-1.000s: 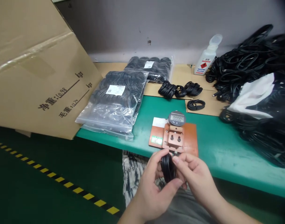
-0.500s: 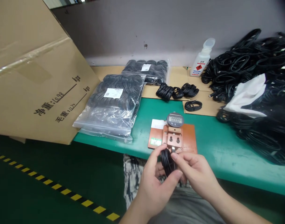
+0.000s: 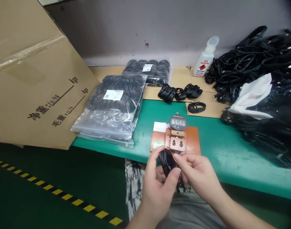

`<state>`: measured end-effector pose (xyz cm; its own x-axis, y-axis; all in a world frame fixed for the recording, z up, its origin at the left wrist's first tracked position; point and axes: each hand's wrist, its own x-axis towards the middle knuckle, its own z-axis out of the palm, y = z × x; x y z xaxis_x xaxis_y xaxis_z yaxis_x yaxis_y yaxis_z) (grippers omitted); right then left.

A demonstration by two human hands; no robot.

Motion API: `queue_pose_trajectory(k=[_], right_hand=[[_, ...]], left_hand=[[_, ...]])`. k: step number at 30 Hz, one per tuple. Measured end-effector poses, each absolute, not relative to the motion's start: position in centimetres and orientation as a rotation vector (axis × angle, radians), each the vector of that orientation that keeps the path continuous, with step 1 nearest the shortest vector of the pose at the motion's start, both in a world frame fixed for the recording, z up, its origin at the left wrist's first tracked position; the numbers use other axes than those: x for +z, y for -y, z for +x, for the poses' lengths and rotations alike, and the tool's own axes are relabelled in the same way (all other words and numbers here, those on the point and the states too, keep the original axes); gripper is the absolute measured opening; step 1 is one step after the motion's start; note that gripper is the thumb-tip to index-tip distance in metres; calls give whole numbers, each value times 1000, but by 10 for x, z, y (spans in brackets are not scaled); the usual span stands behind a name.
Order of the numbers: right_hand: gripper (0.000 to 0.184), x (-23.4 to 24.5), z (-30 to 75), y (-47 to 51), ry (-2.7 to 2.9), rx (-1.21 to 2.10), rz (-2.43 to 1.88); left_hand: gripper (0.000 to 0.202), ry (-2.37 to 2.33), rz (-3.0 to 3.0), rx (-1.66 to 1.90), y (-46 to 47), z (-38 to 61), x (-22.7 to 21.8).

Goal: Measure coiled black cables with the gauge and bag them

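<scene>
A coiled black cable is in my left hand, whose fingers and thumb wrap round the coil. My right hand pinches the cable's end at the near side of a gauge fixture; the plug itself is mostly hidden by my fingers. On top of the fixture, a round digital gauge shows a reading that looks like 5.753. The fixture is mounted on an orange-brown base plate near the bench's front edge.
Clear bags of coiled cables lie left of the fixture, beside a large cardboard box. Behind it are several loose coils and a single coil. A white bottle, a cable heap and a white cloth are at right.
The gauge reading has gone from 0.000 to about 5.753. My hands have moved the cable end up against the fixture, and the coil has tipped slightly left.
</scene>
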<state>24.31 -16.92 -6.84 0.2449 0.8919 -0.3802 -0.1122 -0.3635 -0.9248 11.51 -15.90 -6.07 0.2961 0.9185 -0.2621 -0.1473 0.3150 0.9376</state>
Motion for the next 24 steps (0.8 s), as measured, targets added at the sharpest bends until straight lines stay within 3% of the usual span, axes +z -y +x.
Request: queue_pose_trajectory(k=[24], right_hand=[[54,-69,243,168,753,1325,-1511]], left_hand=[[61,-1008,944,895,162,112,-67]])
